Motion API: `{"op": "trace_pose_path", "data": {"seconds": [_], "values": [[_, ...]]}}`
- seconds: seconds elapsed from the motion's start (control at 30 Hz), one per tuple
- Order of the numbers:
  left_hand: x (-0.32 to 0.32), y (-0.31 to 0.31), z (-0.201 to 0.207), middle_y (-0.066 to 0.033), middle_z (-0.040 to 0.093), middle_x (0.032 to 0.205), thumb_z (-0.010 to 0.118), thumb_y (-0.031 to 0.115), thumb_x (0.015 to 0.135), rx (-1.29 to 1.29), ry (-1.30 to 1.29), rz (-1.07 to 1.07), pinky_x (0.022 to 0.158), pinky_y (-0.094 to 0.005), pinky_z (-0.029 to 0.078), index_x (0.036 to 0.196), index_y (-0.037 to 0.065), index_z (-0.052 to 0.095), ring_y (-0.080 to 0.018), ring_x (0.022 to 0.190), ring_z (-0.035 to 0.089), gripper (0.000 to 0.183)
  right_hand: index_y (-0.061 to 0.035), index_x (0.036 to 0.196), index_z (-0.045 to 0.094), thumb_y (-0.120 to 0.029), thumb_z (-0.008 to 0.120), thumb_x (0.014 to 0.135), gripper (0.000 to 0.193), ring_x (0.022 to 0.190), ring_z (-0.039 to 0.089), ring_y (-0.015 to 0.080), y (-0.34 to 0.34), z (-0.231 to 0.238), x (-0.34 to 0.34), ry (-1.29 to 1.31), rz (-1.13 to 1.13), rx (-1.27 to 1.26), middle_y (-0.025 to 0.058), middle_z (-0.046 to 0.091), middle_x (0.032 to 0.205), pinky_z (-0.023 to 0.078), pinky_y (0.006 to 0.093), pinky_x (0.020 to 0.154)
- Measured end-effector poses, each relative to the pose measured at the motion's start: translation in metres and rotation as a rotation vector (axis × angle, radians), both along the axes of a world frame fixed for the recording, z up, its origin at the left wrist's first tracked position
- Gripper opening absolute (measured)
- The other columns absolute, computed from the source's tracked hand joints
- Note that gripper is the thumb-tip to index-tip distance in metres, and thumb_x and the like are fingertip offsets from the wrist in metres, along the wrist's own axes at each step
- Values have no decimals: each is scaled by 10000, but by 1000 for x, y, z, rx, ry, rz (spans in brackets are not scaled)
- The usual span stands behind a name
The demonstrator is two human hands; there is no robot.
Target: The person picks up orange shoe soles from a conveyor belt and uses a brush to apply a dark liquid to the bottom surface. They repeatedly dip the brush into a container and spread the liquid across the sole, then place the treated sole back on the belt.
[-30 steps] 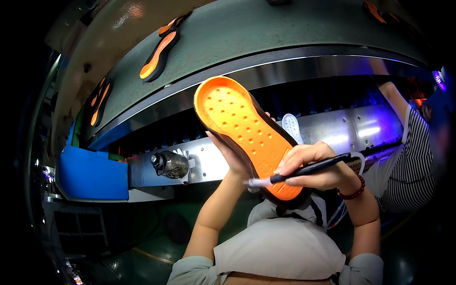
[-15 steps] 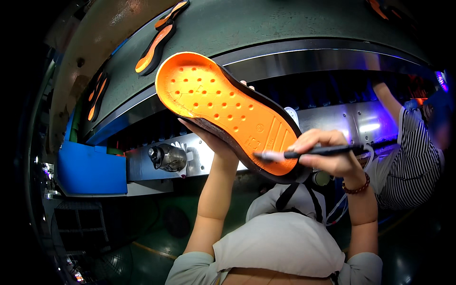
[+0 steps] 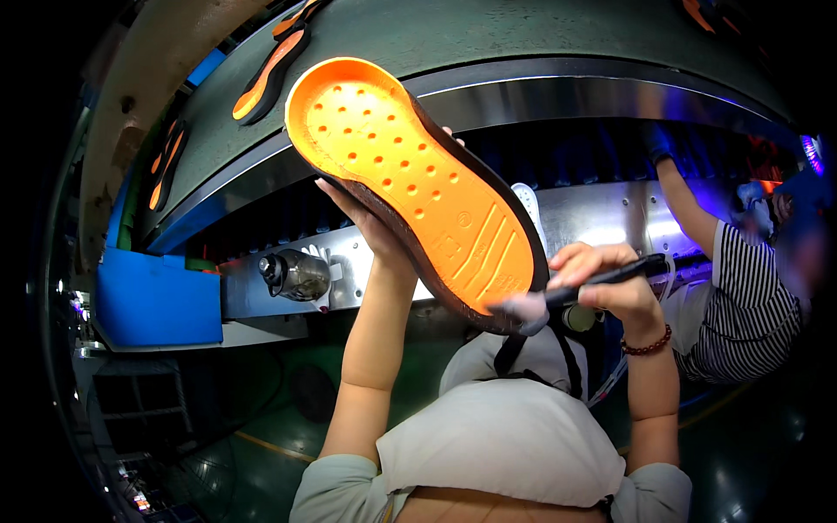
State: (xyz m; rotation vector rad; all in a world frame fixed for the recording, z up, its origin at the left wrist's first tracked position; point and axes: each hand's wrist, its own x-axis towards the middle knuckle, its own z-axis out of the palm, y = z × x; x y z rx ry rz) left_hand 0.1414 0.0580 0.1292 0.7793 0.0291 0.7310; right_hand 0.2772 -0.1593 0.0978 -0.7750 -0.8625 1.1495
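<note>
The left hand (image 3: 373,225) is curled around the underside of a shoe sole (image 3: 423,187), partly open to the sole's width: thumb along the near-left edge, fingertips just showing past the opposite edge. The sole lies tilted across that hand, orange dimpled face up, its wider cupped end beyond the fingers and its other end reaching toward the right hand (image 3: 610,283). The right hand is closed in a pen-like pinch on the black handle of a brush (image 3: 623,269). Its pale tip, blurred, is left of the pinch at the sole's near end; exact contact is hard to tell.

The sole looks light and moulded, probably springy and hard to break, though it may flex if held by one end. The dark side walls at the narrower middle seem the best hold, keeping fingers off the face; the glossy orange surface could be slippery.

Left of the left hand, a dark see-through container (image 3: 301,277) stands on the metal counter (image 3: 602,216).
</note>
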Motion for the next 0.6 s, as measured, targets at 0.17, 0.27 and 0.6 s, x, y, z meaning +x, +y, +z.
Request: {"op": "trace_pose_path", "data": {"seconds": [0.17,0.27,0.6], "values": [[1,8,4,-160,361,1308,247,657,812,-369,-415,-430,963,-426,340,1291,40,309,-324,1132,425,783,34,871,577,4,590,727,148,865,590,239,4,-2,-17,268,-124,-46,192,591,936,451,348,842],[-3,-46,5,-102,288,1368,260,706,774,-159,-247,-302,1019,-372,245,1347,71,234,-244,1224,325,856,45,915,549,19,545,772,145,896,592,254,13,13,-33,444,-146,18,203,586,953,470,377,834],[-15,-51,-24,-174,513,1154,445,351,806,-334,-150,-60,883,-383,419,1156,-5,449,-269,991,544,500,12,838,600,52,666,607,244,806,606,252,16,32,-64,-822,-557,193,142,625,856,476,306,730]]}}
